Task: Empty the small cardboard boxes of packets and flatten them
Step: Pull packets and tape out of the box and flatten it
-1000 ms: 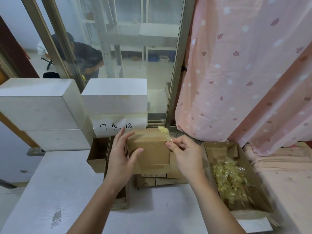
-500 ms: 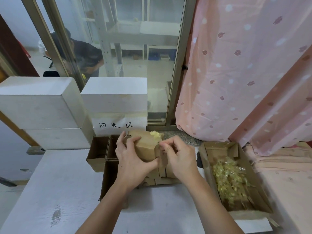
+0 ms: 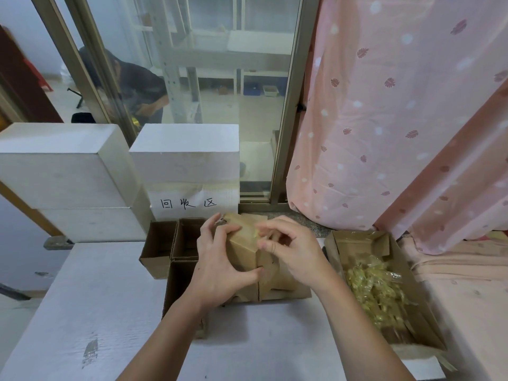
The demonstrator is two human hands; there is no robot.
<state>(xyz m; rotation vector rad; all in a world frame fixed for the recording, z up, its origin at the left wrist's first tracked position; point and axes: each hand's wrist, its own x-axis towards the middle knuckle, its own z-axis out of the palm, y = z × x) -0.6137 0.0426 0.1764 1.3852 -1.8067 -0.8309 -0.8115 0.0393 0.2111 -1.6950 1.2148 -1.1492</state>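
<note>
Small cardboard box (image 3: 244, 247): over bench (image 3: 115, 312), before white label sheet (image 3: 189, 202). Left hand (image 3: 220, 265) grips its left side, thumb beneath. Right hand (image 3: 291, 251) fingers curled at its top; pinch unclear. Packets (image 3: 373, 292) in open carton (image 3: 406, 273), right of box.

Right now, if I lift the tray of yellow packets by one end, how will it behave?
The tray is thin open cardboard, so it probably bends. The packets lie loose, so they may slide. It looks light.

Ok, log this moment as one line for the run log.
step: opening small box | left hand: grips small cardboard box | right hand: picking at its top, blurred | packets: in tray at right
</note>
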